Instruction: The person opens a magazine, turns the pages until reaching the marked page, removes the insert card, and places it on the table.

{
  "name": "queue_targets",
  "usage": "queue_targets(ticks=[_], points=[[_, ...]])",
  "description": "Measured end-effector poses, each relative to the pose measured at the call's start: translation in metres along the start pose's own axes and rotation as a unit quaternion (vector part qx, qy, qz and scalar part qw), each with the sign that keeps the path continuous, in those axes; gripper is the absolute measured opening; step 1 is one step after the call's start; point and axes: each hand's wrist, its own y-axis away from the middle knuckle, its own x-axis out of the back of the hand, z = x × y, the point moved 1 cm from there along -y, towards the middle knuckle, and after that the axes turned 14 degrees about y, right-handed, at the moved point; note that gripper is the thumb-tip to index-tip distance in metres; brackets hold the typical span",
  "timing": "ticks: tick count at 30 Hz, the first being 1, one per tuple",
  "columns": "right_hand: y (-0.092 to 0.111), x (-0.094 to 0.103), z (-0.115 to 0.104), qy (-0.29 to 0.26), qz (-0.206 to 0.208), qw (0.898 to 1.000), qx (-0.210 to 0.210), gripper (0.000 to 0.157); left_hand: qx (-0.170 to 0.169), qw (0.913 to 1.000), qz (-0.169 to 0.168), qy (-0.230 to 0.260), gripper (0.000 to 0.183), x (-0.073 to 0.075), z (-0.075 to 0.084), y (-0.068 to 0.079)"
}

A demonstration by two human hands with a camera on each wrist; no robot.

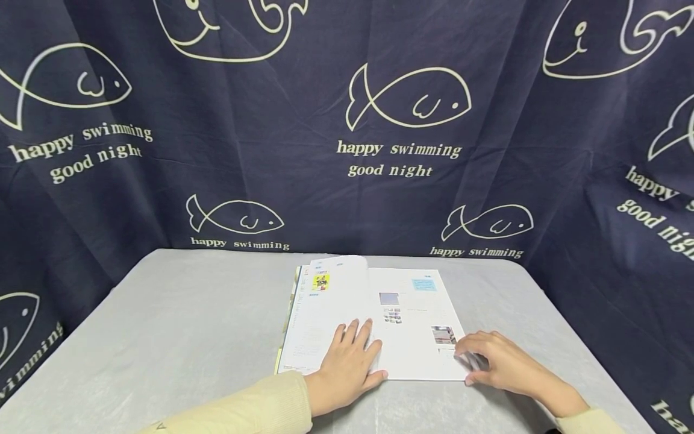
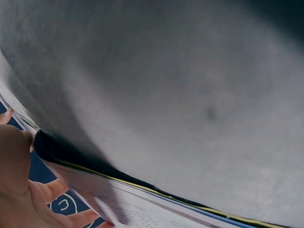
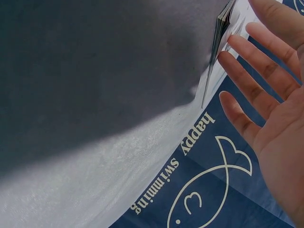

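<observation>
An open book (image 1: 417, 355) with white printed pages lies on the table. My left hand (image 1: 344, 377) rests palm down over the lower part of its left page and the fold, fingers spread. In the left wrist view, part of that hand (image 2: 21, 190) shows beside the book's lower edge (image 2: 142, 202). At the lower right corner is my right hand (image 1: 501, 364), its fingertips at the page edge and its thumb apart, near the bottom corner. The right wrist view shows these fingers (image 3: 256, 90) loosely extended beside slightly fanned page edges (image 3: 222, 26).
The book lies on a table with a grey cloth (image 1: 179, 337). Behind and at both sides hangs a dark blue curtain (image 1: 325, 199) with fish drawings and lettering. A pale sleeve (image 1: 255, 407) covers the left forearm.
</observation>
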Motion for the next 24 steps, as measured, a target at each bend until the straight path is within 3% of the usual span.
queue_targets(ticks=[13,24], points=[[-0.0015,0.0006,-0.0001,0.001,0.007,1.000,0.003,0.042,0.002,0.9998,0.005,-0.020,0.053,-0.0026,-0.0008,-0.0004],[-0.0035,0.0066,0.0009,-0.031,0.024,0.999,0.016,0.032,0.004,0.9997,0.003,-0.022,0.054,-0.0028,-0.0005,-0.0001]])
